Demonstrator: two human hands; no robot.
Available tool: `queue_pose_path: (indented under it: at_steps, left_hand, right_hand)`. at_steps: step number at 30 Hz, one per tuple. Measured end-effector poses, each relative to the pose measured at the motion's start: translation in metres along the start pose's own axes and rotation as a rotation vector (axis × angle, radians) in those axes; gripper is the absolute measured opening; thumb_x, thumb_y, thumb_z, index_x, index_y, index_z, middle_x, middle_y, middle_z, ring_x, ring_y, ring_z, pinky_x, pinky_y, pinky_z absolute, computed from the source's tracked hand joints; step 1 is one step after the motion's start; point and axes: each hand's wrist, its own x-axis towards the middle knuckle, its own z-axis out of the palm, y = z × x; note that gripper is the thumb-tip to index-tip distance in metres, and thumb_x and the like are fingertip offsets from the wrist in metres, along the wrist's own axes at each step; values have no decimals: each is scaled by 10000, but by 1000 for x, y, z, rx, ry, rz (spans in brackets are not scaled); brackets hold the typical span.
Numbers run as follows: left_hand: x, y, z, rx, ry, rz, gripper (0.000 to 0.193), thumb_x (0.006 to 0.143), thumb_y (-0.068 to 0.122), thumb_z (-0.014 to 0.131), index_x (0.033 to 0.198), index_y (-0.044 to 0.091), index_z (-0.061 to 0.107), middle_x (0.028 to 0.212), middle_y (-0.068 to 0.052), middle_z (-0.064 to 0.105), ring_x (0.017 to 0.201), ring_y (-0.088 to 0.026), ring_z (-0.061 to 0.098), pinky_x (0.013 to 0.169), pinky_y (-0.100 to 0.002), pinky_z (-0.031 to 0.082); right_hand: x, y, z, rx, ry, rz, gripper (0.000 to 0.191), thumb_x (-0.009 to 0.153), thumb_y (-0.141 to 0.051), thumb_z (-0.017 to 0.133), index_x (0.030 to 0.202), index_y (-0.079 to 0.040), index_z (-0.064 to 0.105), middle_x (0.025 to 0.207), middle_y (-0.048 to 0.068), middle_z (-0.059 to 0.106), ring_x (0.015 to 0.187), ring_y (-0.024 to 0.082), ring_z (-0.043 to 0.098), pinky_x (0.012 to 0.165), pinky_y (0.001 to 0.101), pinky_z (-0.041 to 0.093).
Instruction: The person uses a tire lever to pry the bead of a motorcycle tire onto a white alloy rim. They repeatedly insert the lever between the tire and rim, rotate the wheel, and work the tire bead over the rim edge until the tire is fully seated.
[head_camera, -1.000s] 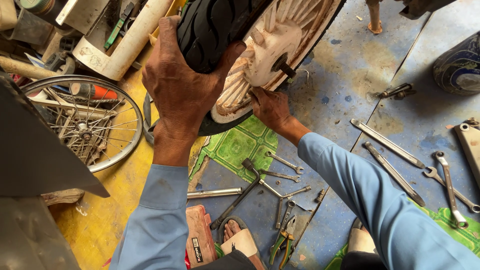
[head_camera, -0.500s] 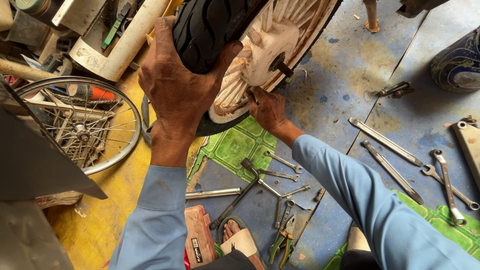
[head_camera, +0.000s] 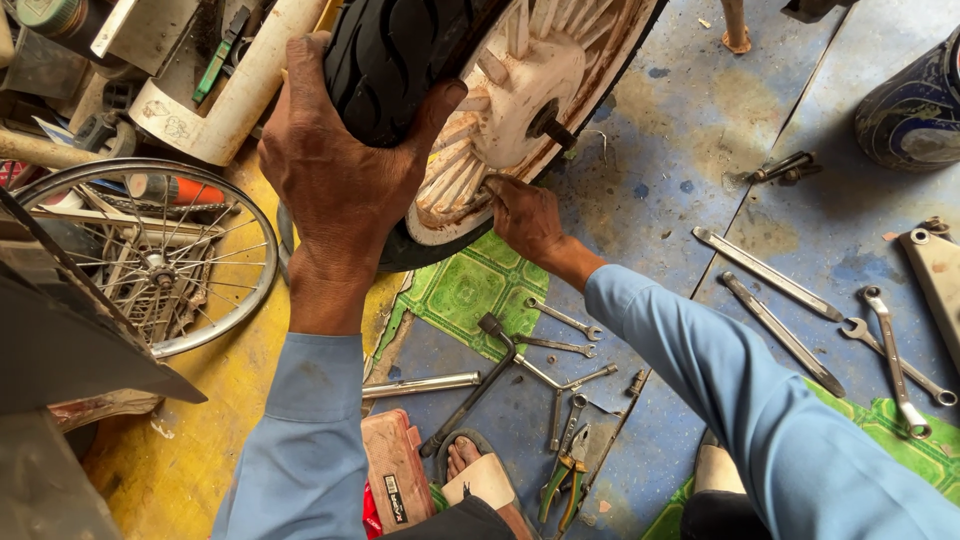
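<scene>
A scooter wheel with a black tyre (head_camera: 400, 60) and a dirty white spoked rim (head_camera: 520, 90) stands upright in front of me. My left hand (head_camera: 340, 170) grips the tyre from the near side, thumb hooked over onto the rim. My right hand (head_camera: 520, 215) reaches to the lower spokes of the rim, fingers curled against them; whether it holds anything small I cannot tell. An axle stub (head_camera: 555, 125) sticks out of the hub.
Spanners (head_camera: 560, 345) and pliers (head_camera: 565, 475) lie on the blue floor by my sandalled foot (head_camera: 480, 470). More wrenches (head_camera: 770, 290) lie at right. A spoked bicycle wheel (head_camera: 150, 260) lies at left, a green mat (head_camera: 470, 285) under the wheel.
The wheel has turned and shifted slightly left in view. My right hand has slid a little up along the rim's spokes. My left hand keeps its grip on the tyre.
</scene>
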Motion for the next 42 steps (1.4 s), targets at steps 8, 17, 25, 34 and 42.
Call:
queue_pose_path:
  at_steps: [8,17,25,34,42]
  left_hand:
    - [2,5,-3,18,2,-5,697,940,536,915,1206,22,527,1014,-121,710,899,-328,754,766,-446,583]
    - [-19,-10,8,186,67,101,658,904,491,803,1281,22,535,1121,-134,643,993,-359,626,877,-518,464]
    - [-26,-18,13,270,5,-3,685,927,593,797,1272,61,540,1157,-165,613,1085,-382,595,950,-551,432]
    - [-71,35,29,170,50,508,574,1029,431,790,1419,83,553,1213,-136,608,1099,-331,617,1009,-575,475]
    - [-156,15,31,-41,-652,168,225,882,250,795,976,91,666,894,-124,700,784,-314,695,695,-408,557]
  right_hand:
    - [-4,-2,-24,27,-24,79,171,1022,-132,600,1115,-40,710,932,159,751,665,291,719,576,397,565]
    - [-109,55,-126,-598,-1223,-343,251,1045,-209,552,824,-94,587,677,103,618,554,239,649,457,370,540]
    - [-206,35,-164,-195,-1314,-272,50,894,-104,610,883,-102,562,908,97,626,611,208,585,507,358,518]
    - [-228,37,-171,8,-1194,-252,43,950,-136,545,937,-120,582,1128,81,632,712,225,638,612,380,503]
    - [-150,22,-154,-48,-782,-115,164,993,-189,565,1068,-123,696,1024,126,640,742,312,647,547,404,572]
